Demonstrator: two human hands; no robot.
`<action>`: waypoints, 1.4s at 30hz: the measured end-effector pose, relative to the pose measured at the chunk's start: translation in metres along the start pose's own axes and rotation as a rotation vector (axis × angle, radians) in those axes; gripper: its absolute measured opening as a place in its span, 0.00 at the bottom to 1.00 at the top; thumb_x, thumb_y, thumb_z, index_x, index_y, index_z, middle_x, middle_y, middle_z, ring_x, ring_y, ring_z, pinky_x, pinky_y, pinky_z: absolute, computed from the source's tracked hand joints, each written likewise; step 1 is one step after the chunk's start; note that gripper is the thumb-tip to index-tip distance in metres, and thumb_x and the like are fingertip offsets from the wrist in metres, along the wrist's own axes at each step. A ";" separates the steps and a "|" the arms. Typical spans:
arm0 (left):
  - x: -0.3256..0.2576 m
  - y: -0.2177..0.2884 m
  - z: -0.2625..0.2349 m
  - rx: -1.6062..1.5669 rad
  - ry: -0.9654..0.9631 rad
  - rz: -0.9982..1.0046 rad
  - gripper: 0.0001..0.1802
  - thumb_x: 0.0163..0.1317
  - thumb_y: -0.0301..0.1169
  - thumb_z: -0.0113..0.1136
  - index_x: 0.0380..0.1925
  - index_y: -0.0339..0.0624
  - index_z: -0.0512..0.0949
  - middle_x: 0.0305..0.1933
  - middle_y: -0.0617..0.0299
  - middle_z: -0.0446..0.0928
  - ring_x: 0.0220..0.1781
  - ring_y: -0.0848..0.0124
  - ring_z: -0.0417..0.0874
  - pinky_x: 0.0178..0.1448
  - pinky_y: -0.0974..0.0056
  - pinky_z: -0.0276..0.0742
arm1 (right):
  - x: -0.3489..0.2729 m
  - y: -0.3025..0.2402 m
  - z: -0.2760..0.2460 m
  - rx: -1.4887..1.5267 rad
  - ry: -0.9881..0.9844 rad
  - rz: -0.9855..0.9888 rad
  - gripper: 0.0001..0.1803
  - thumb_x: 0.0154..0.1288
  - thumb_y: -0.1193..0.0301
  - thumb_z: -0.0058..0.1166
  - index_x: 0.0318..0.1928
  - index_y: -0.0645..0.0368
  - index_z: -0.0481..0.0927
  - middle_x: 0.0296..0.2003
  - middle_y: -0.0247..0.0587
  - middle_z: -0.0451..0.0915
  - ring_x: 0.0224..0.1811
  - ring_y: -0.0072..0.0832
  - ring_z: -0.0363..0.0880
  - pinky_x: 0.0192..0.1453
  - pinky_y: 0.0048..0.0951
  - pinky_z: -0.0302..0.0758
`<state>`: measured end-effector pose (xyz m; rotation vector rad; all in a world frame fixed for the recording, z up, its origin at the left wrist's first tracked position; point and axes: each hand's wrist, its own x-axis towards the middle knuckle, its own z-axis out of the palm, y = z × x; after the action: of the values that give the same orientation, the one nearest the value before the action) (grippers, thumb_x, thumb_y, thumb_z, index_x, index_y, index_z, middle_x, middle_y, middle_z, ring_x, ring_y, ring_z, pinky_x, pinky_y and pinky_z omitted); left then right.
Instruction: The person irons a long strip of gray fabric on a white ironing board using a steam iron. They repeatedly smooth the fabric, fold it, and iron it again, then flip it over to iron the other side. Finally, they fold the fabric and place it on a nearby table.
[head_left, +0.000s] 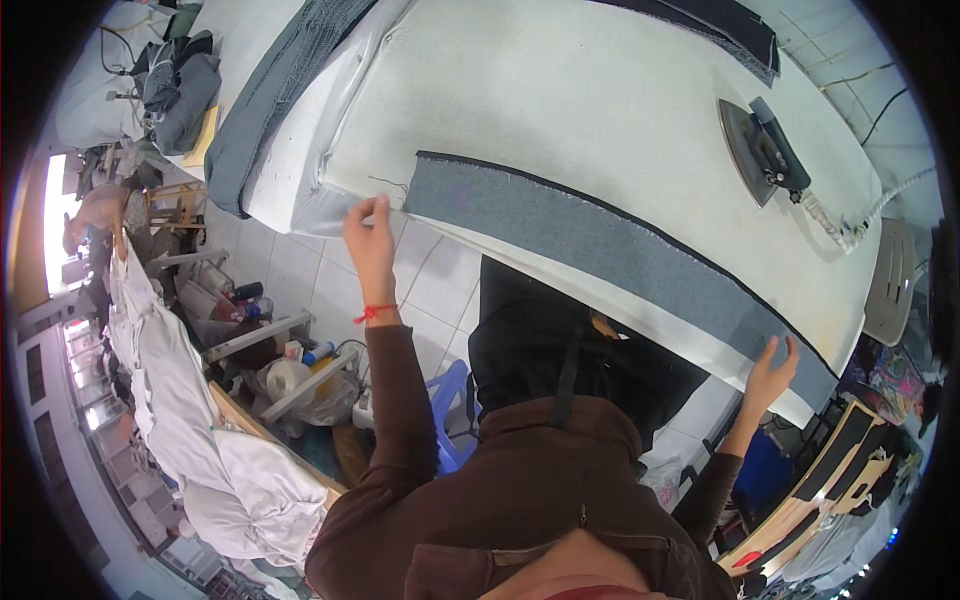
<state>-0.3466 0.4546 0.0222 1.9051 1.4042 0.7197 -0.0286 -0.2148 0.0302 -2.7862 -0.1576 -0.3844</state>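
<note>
No lettering, label, number or sign can be read on the long grey fabric strip (580, 232), white cloth-covered surface (560, 90) or dark-handled metal iron (782, 150).

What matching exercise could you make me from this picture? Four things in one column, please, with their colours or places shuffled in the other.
Things:
1. Iron
2. Fabric strip
3. Wrist bracelet
4. Right hand

Colours or places:
A. Red
B. At the strip's right end
C. Laid along the near edge of the white-covered table
D. Towards the table's right side, away from both hands

Pairs: 1-D, 2-C, 3-A, 4-B
</note>
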 end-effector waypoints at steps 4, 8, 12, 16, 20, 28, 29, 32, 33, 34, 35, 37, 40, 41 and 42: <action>0.018 0.004 0.020 0.478 -0.064 0.056 0.23 0.75 0.56 0.76 0.50 0.49 0.94 0.72 0.46 0.77 0.73 0.41 0.75 0.74 0.37 0.72 | -0.028 -0.024 0.035 0.020 -0.085 -0.102 0.36 0.85 0.52 0.65 0.82 0.60 0.76 0.82 0.65 0.74 0.86 0.62 0.69 0.89 0.57 0.64; 0.025 0.020 0.024 0.467 -0.108 0.016 0.21 0.71 0.55 0.78 0.47 0.51 0.95 0.75 0.52 0.73 0.81 0.39 0.65 0.78 0.28 0.64 | -0.037 -0.039 0.050 -0.122 -0.104 -0.121 0.41 0.87 0.47 0.60 0.88 0.54 0.69 0.90 0.65 0.61 0.93 0.64 0.57 0.92 0.66 0.55; 0.020 0.026 0.031 0.481 -0.079 -0.083 0.20 0.71 0.55 0.79 0.47 0.52 0.95 0.76 0.55 0.74 0.80 0.40 0.65 0.77 0.30 0.66 | -0.040 -0.038 0.046 -0.125 -0.117 -0.137 0.41 0.88 0.47 0.59 0.89 0.54 0.68 0.90 0.65 0.61 0.93 0.64 0.56 0.92 0.66 0.54; 0.032 0.035 0.039 0.434 0.034 -0.035 0.19 0.71 0.55 0.78 0.47 0.54 0.95 0.71 0.54 0.80 0.76 0.41 0.74 0.75 0.30 0.70 | -0.042 -0.041 0.049 -0.161 -0.105 -0.110 0.40 0.89 0.48 0.58 0.89 0.54 0.68 0.90 0.64 0.60 0.94 0.64 0.55 0.92 0.66 0.54; 0.058 0.045 0.052 0.592 -0.048 0.031 0.21 0.69 0.58 0.78 0.46 0.56 0.95 0.66 0.53 0.85 0.71 0.43 0.81 0.71 0.29 0.74 | -0.044 -0.046 0.049 -0.184 -0.118 -0.097 0.40 0.89 0.49 0.58 0.89 0.54 0.68 0.91 0.62 0.59 0.94 0.62 0.55 0.92 0.66 0.54; 0.063 -0.005 0.046 0.445 0.043 0.250 0.19 0.69 0.45 0.78 0.50 0.42 0.93 0.54 0.52 0.92 0.56 0.51 0.92 0.64 0.49 0.85 | -0.071 0.024 0.004 -0.098 0.207 0.342 0.30 0.87 0.59 0.61 0.76 0.67 0.78 0.74 0.66 0.81 0.79 0.64 0.77 0.82 0.57 0.74; 0.068 -0.011 0.041 0.437 0.126 0.172 0.20 0.70 0.43 0.75 0.51 0.39 0.93 0.53 0.49 0.94 0.54 0.49 0.94 0.62 0.46 0.86 | -0.077 0.042 -0.005 -0.018 0.249 0.498 0.31 0.87 0.59 0.62 0.77 0.68 0.78 0.73 0.64 0.83 0.77 0.59 0.79 0.81 0.53 0.75; 0.074 -0.022 0.033 0.439 0.203 0.169 0.23 0.76 0.47 0.72 0.52 0.36 0.94 0.50 0.45 0.95 0.53 0.49 0.96 0.60 0.47 0.88 | -0.094 0.104 -0.035 0.335 0.529 0.718 0.24 0.89 0.63 0.63 0.71 0.69 0.80 0.66 0.55 0.87 0.67 0.40 0.87 0.69 0.40 0.83; 0.076 -0.022 0.036 0.375 0.056 0.133 0.29 0.78 0.55 0.69 0.53 0.37 0.94 0.51 0.45 0.95 0.55 0.47 0.95 0.61 0.44 0.88 | -0.098 0.124 -0.051 0.365 0.543 0.832 0.23 0.89 0.62 0.61 0.71 0.66 0.80 0.65 0.52 0.87 0.65 0.40 0.87 0.68 0.40 0.83; 0.076 -0.022 0.039 0.509 0.007 0.131 0.33 0.79 0.59 0.66 0.55 0.38 0.94 0.53 0.45 0.95 0.56 0.45 0.95 0.63 0.43 0.87 | -0.100 0.139 -0.062 0.457 0.567 1.047 0.23 0.89 0.61 0.60 0.72 0.63 0.80 0.64 0.48 0.86 0.62 0.40 0.87 0.66 0.41 0.83; 0.079 -0.020 0.040 0.639 -0.080 0.121 0.36 0.79 0.64 0.64 0.56 0.38 0.94 0.54 0.46 0.95 0.58 0.43 0.95 0.64 0.43 0.86 | -0.106 0.147 -0.067 0.667 0.653 1.207 0.21 0.89 0.60 0.58 0.71 0.57 0.80 0.60 0.46 0.87 0.56 0.35 0.87 0.55 0.40 0.83; 0.085 -0.014 0.047 0.650 -0.143 0.026 0.41 0.78 0.70 0.60 0.57 0.40 0.95 0.56 0.46 0.95 0.60 0.41 0.94 0.67 0.42 0.85 | -0.111 0.150 -0.065 0.832 0.771 1.325 0.22 0.86 0.61 0.57 0.72 0.55 0.81 0.62 0.43 0.87 0.57 0.43 0.85 0.55 0.49 0.83; 0.103 -0.008 0.051 0.585 -0.257 0.003 0.49 0.73 0.75 0.65 0.49 0.30 0.95 0.47 0.43 0.96 0.52 0.46 0.96 0.61 0.47 0.87 | -0.120 0.131 -0.038 0.849 0.637 1.193 0.16 0.84 0.59 0.63 0.63 0.50 0.84 0.55 0.36 0.90 0.55 0.35 0.84 0.55 0.47 0.84; 0.112 -0.006 0.055 0.653 -0.218 0.046 0.48 0.72 0.74 0.68 0.46 0.29 0.95 0.43 0.44 0.96 0.48 0.48 0.96 0.58 0.49 0.88 | -0.121 0.125 -0.029 0.878 0.628 1.176 0.15 0.85 0.60 0.64 0.64 0.49 0.84 0.56 0.35 0.89 0.55 0.34 0.85 0.54 0.46 0.84; 0.116 -0.007 0.055 0.525 -0.233 0.110 0.45 0.74 0.70 0.70 0.47 0.28 0.95 0.44 0.45 0.96 0.48 0.50 0.96 0.58 0.49 0.88 | -0.121 0.121 -0.023 0.866 0.619 1.189 0.15 0.86 0.62 0.64 0.65 0.49 0.83 0.57 0.35 0.89 0.58 0.34 0.85 0.54 0.45 0.84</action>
<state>-0.2781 0.5574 -0.0124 2.3893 1.4407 0.1670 -0.1318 -0.3443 -0.0196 -1.4284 1.1098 -0.6023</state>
